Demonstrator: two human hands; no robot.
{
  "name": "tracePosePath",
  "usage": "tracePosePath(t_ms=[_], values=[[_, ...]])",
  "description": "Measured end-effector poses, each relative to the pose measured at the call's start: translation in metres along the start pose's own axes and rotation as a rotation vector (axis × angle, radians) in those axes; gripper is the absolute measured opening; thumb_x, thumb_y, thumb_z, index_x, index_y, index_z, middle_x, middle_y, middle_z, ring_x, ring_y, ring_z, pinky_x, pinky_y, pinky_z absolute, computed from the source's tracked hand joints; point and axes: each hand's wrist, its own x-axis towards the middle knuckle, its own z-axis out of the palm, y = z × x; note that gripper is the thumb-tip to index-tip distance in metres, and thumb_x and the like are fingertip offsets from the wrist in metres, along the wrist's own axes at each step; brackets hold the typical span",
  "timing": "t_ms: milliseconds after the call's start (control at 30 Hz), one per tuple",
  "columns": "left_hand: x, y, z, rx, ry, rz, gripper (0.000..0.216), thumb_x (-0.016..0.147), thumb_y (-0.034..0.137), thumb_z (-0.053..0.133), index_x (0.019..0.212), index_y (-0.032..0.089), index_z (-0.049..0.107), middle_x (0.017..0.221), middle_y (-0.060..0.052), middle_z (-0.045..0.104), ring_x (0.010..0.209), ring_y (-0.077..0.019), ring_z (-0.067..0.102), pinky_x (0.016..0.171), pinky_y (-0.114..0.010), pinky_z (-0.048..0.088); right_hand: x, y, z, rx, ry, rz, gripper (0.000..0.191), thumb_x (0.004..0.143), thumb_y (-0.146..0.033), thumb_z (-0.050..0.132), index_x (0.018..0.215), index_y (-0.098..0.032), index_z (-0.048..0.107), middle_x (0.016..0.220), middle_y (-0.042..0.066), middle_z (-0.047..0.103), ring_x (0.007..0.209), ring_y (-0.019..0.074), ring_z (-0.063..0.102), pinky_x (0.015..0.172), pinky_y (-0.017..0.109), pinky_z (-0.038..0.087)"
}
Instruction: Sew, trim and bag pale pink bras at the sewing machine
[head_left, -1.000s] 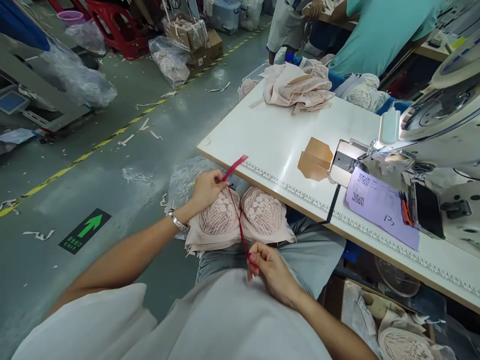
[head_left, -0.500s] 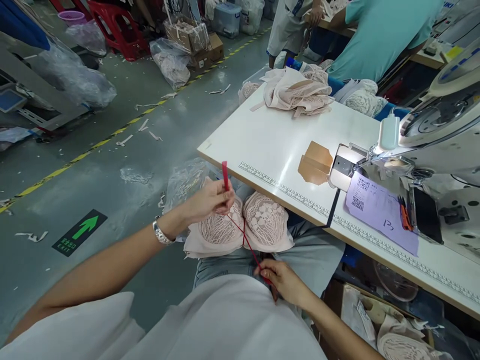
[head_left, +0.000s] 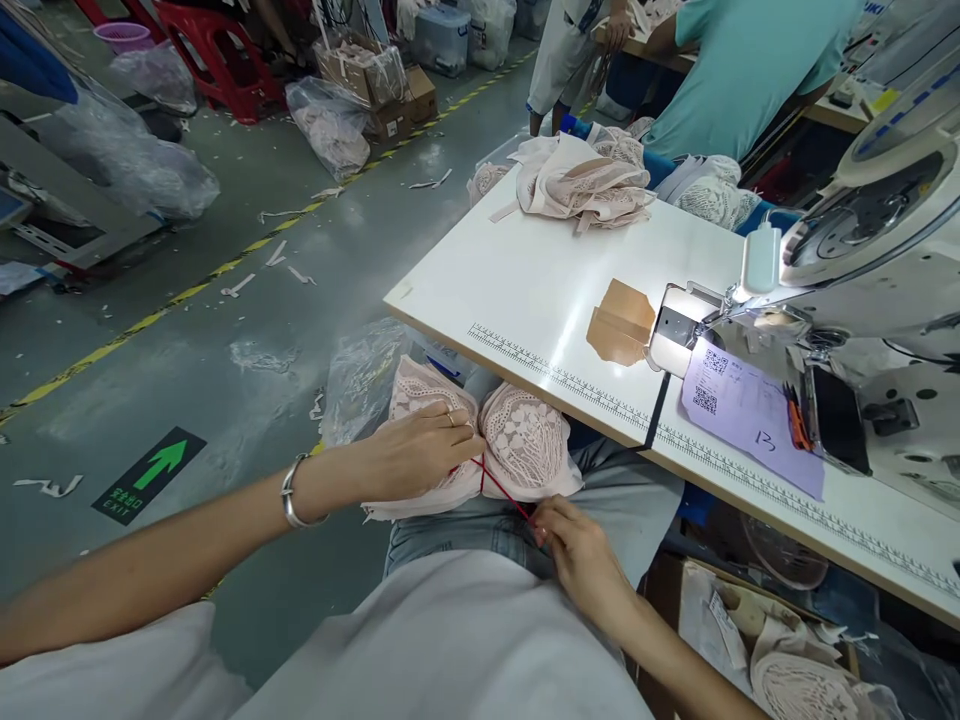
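A stack of pink lace bra cups [head_left: 517, 450] lies on my lap, just under the edge of the white sewing table [head_left: 540, 290]. A thin red ribbon [head_left: 501, 490] runs across the stack between my hands. My left hand [head_left: 420, 450] rests on the left cup with its fingers closed on one end of the ribbon. My right hand [head_left: 577, 545] sits below the stack near my waist and pinches the other end.
A sewing machine [head_left: 862, 260] stands on the table's right side, with a purple slip [head_left: 742, 415] and a tan patch [head_left: 622, 320] beside it. A pile of pink bras [head_left: 577, 180] lies at the far edge. Another person in teal [head_left: 742, 60] works beyond. Bags and boxes litter the floor.
My left hand has come down from holding the ribbon end up in the air onto the left cup. My right hand has shifted slightly right, and the ribbon now lies low across the stack.
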Motion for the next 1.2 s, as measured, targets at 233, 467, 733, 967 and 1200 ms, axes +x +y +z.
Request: tracePosePath(t_ms=[233,467,733,967,1200], values=[[-0.002,-0.005,0.008,0.421,0.208,0.028,0.027,0.09,0.001,0.05,0.077,0.015,0.068,0.089,-0.007,0.064,0.088,-0.0188,0.052,0.077,-0.032,0.035,0.007,0.021,0.015,0.854,-0.06,0.602,0.055,0.072,-0.072,0.067,0.071,-0.019,0.054,0.049,-0.013,0.016,0.046,0.005,0.006,0.043,0.022,0.01],[0.01,0.003,0.043,0.291,0.398,-0.347,0.021,0.092,0.009,0.055,0.088,0.017,0.074,0.077,-0.006,0.057,0.08,-0.0199,0.05,0.071,-0.033,0.034,0.02,0.015,0.009,0.902,-0.517,0.603,0.048,0.07,-0.059,0.078,0.072,-0.013,0.066,0.042,-0.014,0.019,0.041,0.003,0.006,0.041,0.023,0.004],[0.021,0.0,0.044,-0.454,0.225,-0.596,0.022,0.086,0.024,0.067,0.067,0.027,0.078,0.065,0.001,0.058,0.074,-0.0147,0.049,0.082,-0.035,0.032,0.056,-0.013,0.002,0.902,-0.006,0.259,0.049,0.072,-0.063,0.075,0.076,-0.014,0.067,0.05,-0.011,0.019,0.047,0.0045,0.01,0.044,0.022,0.011],[0.031,-0.005,0.025,-0.54,-0.09,-0.346,0.028,0.074,0.035,0.08,0.056,0.018,0.067,0.068,0.002,0.056,0.074,-0.0134,0.049,0.081,-0.032,0.03,0.084,-0.016,0.01,0.257,-0.127,-0.167,0.027,0.095,-0.032,0.047,0.093,-0.016,0.068,0.062,-0.004,0.045,0.055,0.0089,0.036,0.053,0.022,0.03],[0.034,-0.003,0.033,-0.535,-0.051,-0.42,0.025,0.076,0.026,0.072,0.054,0.018,0.063,0.066,0.0,0.058,0.077,-0.0159,0.049,0.081,-0.034,0.031,0.086,-0.038,0.015,-0.643,-0.197,-0.095,0.019,0.096,-0.014,0.049,0.113,-0.014,0.055,0.08,0.005,0.068,0.065,0.0177,0.059,0.056,0.026,0.033]])
